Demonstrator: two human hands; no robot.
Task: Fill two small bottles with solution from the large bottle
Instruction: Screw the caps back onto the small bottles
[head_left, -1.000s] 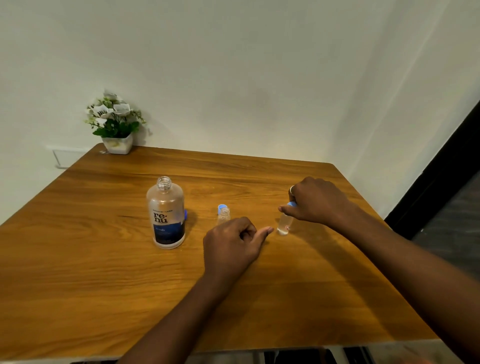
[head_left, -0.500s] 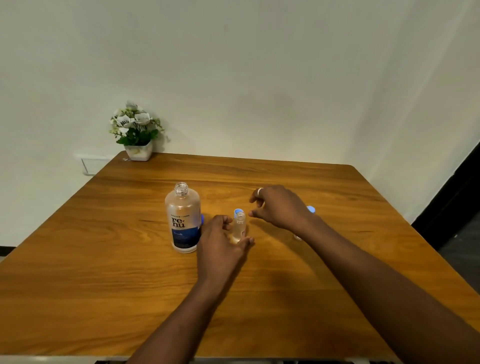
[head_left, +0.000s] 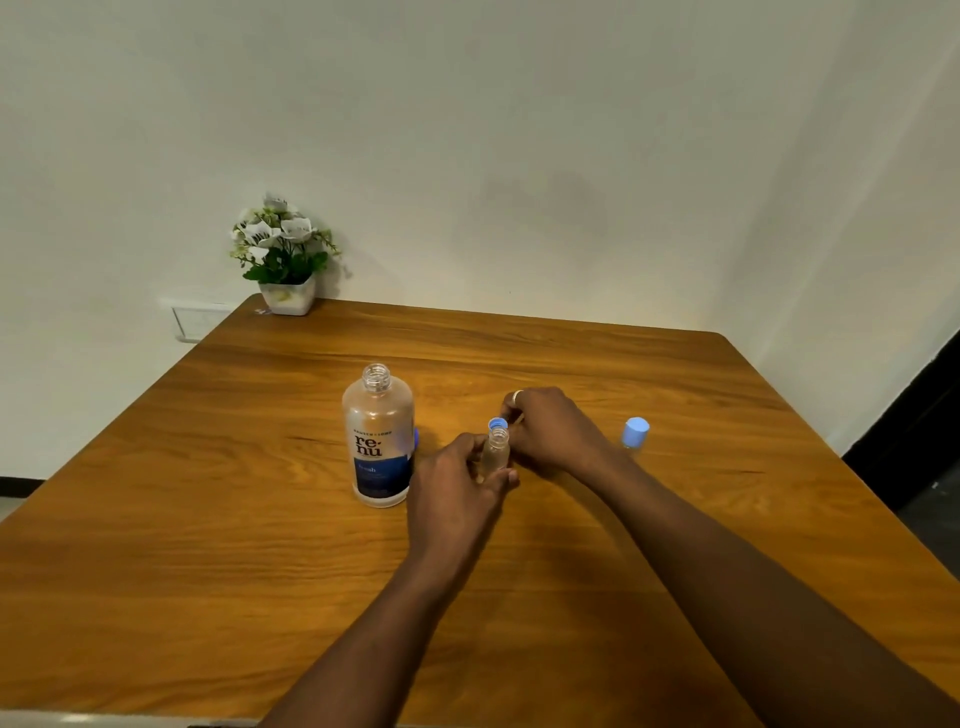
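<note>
An uncapped small bottle (head_left: 496, 456) is pinched upright by left hand (head_left: 457, 493) fingers, beside the large bottle (head_left: 378, 447) on the bench (head_left: 208, 519). Right hand (head_left: 556, 431) fingers are curled by a cap (head_left: 497, 423); grip cannot be told.

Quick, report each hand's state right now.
Left hand: grips the small open bottle.
Right hand: fingers curled next to the blue cap; whether it pinches the cap cannot be told.

left hand (head_left: 457, 493) gripping bottle (head_left: 496, 453), right hand (head_left: 556, 431) reached cap (head_left: 497, 423)
</note>
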